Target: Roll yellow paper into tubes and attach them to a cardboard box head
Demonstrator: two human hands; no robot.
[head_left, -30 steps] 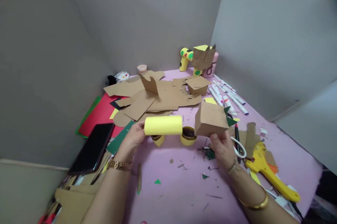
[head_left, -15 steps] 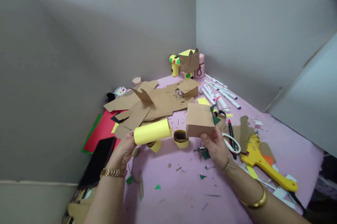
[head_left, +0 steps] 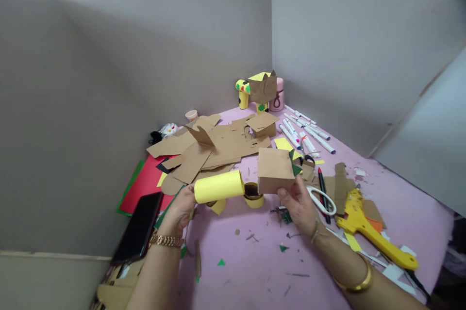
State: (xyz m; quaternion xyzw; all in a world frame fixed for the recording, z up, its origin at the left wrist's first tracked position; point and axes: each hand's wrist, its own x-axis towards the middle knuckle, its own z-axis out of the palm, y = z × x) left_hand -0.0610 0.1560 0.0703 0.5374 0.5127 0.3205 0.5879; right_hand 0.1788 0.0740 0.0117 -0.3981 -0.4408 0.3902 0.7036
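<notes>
My left hand (head_left: 181, 210) grips a yellow paper-covered tube (head_left: 219, 186) by its left end and holds it level above the pink table (head_left: 255, 266). My right hand (head_left: 299, 205) holds a small brown cardboard box (head_left: 275, 171) from below; green paper triangles (head_left: 295, 168) stick out at its right corner. The tube's right end is close to the box's left side. Below and between them, a short yellow ring with a dark inside (head_left: 252, 194) stands on the table, and a second yellow piece (head_left: 218, 205) lies under the tube.
Flat cardboard cut-outs (head_left: 211, 147) and red and green paper sheets (head_left: 143, 181) lie behind. A black phone (head_left: 137, 228) rests at the left. White scissors (head_left: 322, 199), a yellow glue gun (head_left: 371, 235), markers (head_left: 304, 131) and a finished yellow-and-brown model (head_left: 257, 89) are to the right and back. Grey walls enclose the table.
The tube and the box have drawn closer together, with the tube's right end now nearly at the box. My view has shifted slightly; both hands keep their hold.
</notes>
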